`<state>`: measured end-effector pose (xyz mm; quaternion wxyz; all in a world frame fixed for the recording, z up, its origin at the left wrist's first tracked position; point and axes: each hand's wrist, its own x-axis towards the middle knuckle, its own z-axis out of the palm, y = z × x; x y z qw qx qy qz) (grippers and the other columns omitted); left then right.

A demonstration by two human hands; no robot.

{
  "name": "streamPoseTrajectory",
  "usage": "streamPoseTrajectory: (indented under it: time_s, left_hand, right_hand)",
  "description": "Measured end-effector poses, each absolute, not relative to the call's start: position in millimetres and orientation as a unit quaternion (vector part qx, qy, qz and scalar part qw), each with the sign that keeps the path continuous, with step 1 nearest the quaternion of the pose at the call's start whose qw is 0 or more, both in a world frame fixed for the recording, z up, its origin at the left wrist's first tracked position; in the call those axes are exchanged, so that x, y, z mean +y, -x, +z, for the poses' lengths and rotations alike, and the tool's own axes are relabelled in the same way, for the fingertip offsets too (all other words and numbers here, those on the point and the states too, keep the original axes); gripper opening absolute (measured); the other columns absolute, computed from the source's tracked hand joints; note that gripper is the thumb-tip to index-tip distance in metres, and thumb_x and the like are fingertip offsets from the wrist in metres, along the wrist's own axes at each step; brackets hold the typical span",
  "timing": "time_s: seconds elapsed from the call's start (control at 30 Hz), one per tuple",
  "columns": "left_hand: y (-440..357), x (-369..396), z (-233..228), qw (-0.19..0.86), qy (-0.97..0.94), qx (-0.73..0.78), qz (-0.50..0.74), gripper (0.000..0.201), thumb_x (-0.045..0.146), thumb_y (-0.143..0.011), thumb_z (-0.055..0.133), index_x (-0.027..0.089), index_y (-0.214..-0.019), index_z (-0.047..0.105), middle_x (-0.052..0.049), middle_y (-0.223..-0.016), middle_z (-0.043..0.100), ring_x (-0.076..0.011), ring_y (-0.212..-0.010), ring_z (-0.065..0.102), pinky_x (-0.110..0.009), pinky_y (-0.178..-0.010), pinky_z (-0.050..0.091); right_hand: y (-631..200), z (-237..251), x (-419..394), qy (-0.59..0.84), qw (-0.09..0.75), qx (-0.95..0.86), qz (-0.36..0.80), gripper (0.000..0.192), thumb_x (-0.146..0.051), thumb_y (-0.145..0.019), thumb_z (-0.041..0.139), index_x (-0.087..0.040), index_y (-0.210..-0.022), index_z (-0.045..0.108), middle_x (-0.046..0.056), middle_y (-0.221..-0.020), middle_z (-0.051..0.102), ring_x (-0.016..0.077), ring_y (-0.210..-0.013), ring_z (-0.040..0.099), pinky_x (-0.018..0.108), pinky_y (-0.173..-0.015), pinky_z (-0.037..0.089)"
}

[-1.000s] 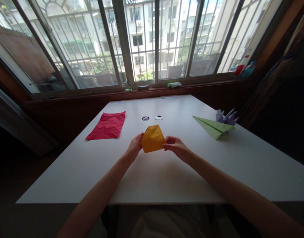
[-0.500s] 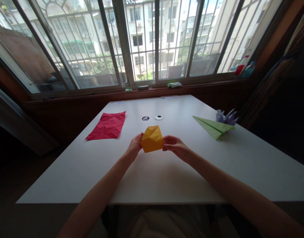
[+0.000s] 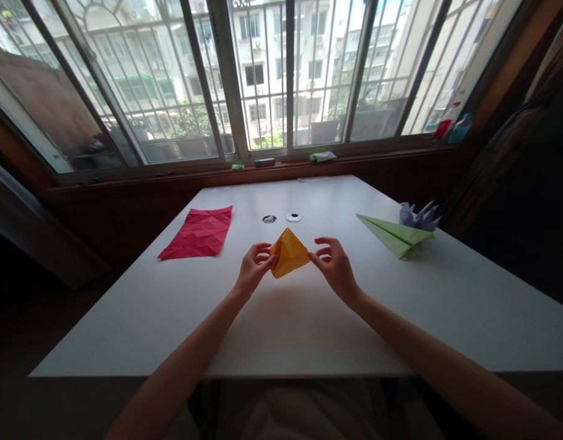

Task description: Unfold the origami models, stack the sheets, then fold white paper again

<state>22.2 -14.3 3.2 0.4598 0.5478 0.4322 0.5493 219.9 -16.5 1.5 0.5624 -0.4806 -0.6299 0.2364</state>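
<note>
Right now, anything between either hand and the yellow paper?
Nothing visible. The left hand grips the yellow paper at its left side, the right hand pinches its right corner. The red paper lies off to the left, the green paper plane off to the right, both clear of the hands.

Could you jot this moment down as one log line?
left hand: pinches yellow paper, left side | right hand: pinches its right corner | table: red creased paper left, green folded paper right
</note>
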Motion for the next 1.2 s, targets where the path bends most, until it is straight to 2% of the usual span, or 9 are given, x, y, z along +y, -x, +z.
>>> streamPoseTrajectory:
  time_s: [0.13, 0.3, 0.5, 0.73, 0.83, 0.93, 1.07, 1.2]
  left_hand:
    - [-27, -19, 3, 0.354, -0.608, 0.433, 0.564, 0.038, 0.035, -0.064, 0.070, 0.019, -0.095, 0.057, -0.004, -0.089, 0.058, -0.0139, -0.076, 0.057, -0.023, -0.059, 0.047]
    - [-35, -30, 6, 0.227, -0.688, 0.402, 0.560, 0.028, 0.030, -0.069, 0.066, 0.022, -0.094, 0.058, -0.005, -0.095, 0.059, -0.0146, -0.080, 0.057, -0.023, -0.061, 0.045]
    - [-37, -35, 5, 0.213, -0.726, 0.378, 0.533, 0.028, 0.028, -0.071, 0.064, 0.022, -0.097, 0.056, -0.005, -0.095, 0.060, -0.0161, -0.082, 0.058, -0.025, -0.063, 0.046]
    - [-36, -34, 3, 0.243, -0.726, 0.386, 0.515, 0.026, 0.029, -0.070, 0.064, 0.022, -0.095, 0.059, -0.006, -0.094, 0.064, -0.0186, -0.081, 0.058, -0.029, -0.068, 0.045]
    - [-35, -32, 1, 0.228, -0.739, 0.384, 0.505, 0.025, 0.028, -0.072, 0.062, 0.023, -0.097, 0.060, -0.006, -0.095, 0.064, -0.0196, -0.083, 0.058, -0.031, -0.072, 0.045]
    - [-34, -30, 0, 0.200, -0.746, 0.380, 0.509, 0.024, 0.026, -0.073, 0.060, 0.024, -0.098, 0.061, -0.006, -0.096, 0.064, -0.0209, -0.088, 0.057, -0.034, -0.079, 0.044]
    - [-32, -29, 2, 0.145, -0.751, 0.377, 0.522, 0.031, 0.024, -0.073, 0.061, 0.025, -0.103, 0.058, -0.006, -0.101, 0.064, -0.0213, -0.094, 0.057, -0.036, -0.086, 0.042]
    - [-31, -30, 2, 0.125, -0.748, 0.368, 0.538, 0.041, 0.024, -0.074, 0.061, 0.025, -0.113, 0.053, -0.006, -0.107, 0.063, -0.0215, -0.102, 0.055, -0.037, -0.090, 0.041]
  right_hand:
    - [-216, 4, -26, 0.418, 0.557, -0.700, 0.157, 0.030, -0.035, -0.079, 0.054, -0.024, -0.105, 0.048, 0.008, -0.109, 0.048, 0.0134, -0.070, 0.058, 0.031, -0.058, 0.052]
    - [-216, 6, -31, 0.357, 0.534, -0.751, 0.153, 0.039, -0.031, -0.080, 0.054, -0.029, -0.118, 0.044, 0.008, -0.119, 0.046, 0.0137, -0.074, 0.060, 0.032, -0.064, 0.054]
    - [-216, 5, -30, 0.351, 0.536, -0.748, 0.172, 0.037, -0.031, -0.079, 0.057, -0.027, -0.114, 0.047, 0.008, -0.116, 0.050, 0.0152, -0.077, 0.061, 0.032, -0.063, 0.055]
    - [-214, 3, -28, 0.364, 0.534, -0.739, 0.189, 0.036, -0.032, -0.079, 0.056, -0.027, -0.113, 0.046, 0.007, -0.113, 0.050, 0.0156, -0.077, 0.061, 0.033, -0.063, 0.056]
    - [-214, 1, -27, 0.367, 0.536, -0.742, 0.166, 0.034, -0.031, -0.080, 0.054, -0.028, -0.113, 0.047, 0.007, -0.112, 0.049, 0.0160, -0.079, 0.060, 0.033, -0.062, 0.055]
    - [-214, 1, -27, 0.379, 0.540, -0.742, 0.120, 0.032, -0.028, -0.081, 0.053, -0.030, -0.112, 0.049, 0.007, -0.111, 0.048, 0.0192, -0.089, 0.057, 0.035, -0.065, 0.055]
    - [-216, 3, -25, 0.402, 0.553, -0.729, 0.036, 0.019, -0.023, -0.080, 0.053, -0.028, -0.097, 0.058, 0.007, -0.109, 0.049, 0.0234, -0.104, 0.050, 0.041, -0.079, 0.050]
    - [-217, 3, -23, 0.398, 0.548, -0.736, 0.009, 0.009, -0.019, -0.079, 0.053, -0.025, -0.083, 0.059, 0.006, -0.103, 0.055, 0.0228, -0.100, 0.052, 0.043, -0.083, 0.047]
